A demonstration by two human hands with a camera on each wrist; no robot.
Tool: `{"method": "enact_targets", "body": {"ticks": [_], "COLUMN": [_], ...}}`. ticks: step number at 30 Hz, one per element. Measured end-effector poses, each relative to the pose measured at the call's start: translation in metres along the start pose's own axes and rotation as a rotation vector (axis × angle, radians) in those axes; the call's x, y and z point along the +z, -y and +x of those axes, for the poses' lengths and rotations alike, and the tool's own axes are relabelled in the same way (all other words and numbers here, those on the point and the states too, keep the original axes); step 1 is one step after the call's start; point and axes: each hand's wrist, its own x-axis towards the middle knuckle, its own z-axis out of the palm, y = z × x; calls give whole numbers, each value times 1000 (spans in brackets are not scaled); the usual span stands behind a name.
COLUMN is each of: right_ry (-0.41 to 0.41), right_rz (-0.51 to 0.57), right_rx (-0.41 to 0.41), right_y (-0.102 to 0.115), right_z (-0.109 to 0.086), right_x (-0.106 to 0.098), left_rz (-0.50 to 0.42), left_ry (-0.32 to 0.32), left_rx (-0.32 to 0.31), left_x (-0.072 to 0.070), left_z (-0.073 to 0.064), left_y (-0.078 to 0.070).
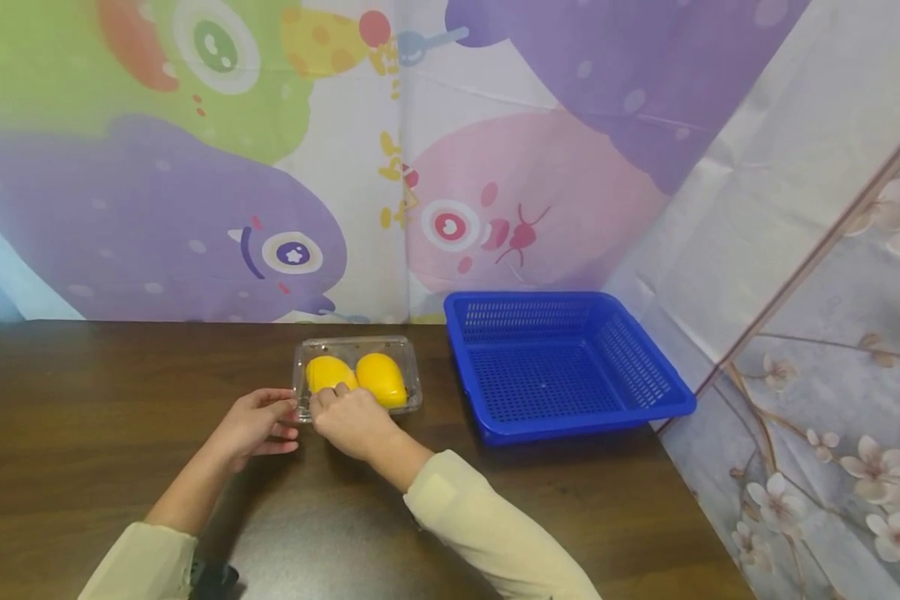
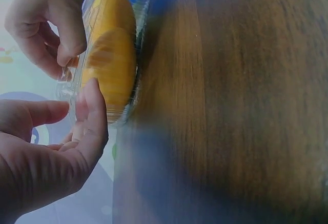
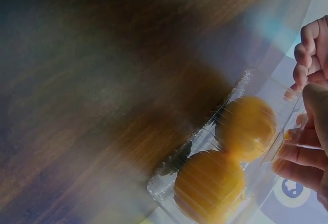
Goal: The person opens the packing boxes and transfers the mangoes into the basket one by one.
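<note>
Two yellow mangoes [image 1: 380,380] lie side by side in a clear plastic box [image 1: 412,402] on the table. My left hand [image 1: 258,425] is at the box's near left corner, thumb on one side of the rim and fingers on the other in the left wrist view. The right hand [image 1: 352,421] reaches across the near edge and pinches the plastic rim with thumb and bent fingers, covering part of one mango in the head view. In the right wrist view, both mangoes [image 3: 210,185] show through the clear plastic, and the right fingers [image 3: 302,157] are at its rim.
A blue plastic basket [image 1: 487,427] with perforated walls stands right of the box on the dark wooden table [image 1: 120,358]. Behind hangs a cartoon-printed cloth [image 1: 375,275]; a flower-printed panel [image 1: 802,392] borders the table's right side.
</note>
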Motion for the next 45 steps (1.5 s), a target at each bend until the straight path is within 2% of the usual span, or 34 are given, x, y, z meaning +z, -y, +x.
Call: {"method": "enact_targets", "body": {"ticks": [11,20,27,36,45], "right_ry": [-22,24,57,115,107], "right_rz": [134,317,356,385,393], "right_rx": [59,122,192,226,196], "right_y": [-7,-26,-42,-54,-61], "right_z": [-5,-25,-46,-65,-72], "right_x": [0,-4,1,0,3], "left_rz": [9,-7,-11,-18,21], "left_ry": [0,10,11,-5,2], "left_rx": [-1,0,5,11,12], "left_x": [-2,-3,-5,-8,-10], "left_z": [-3,-3,-2,-4,-3], "left_y": [-1,0,2,1,3]}}
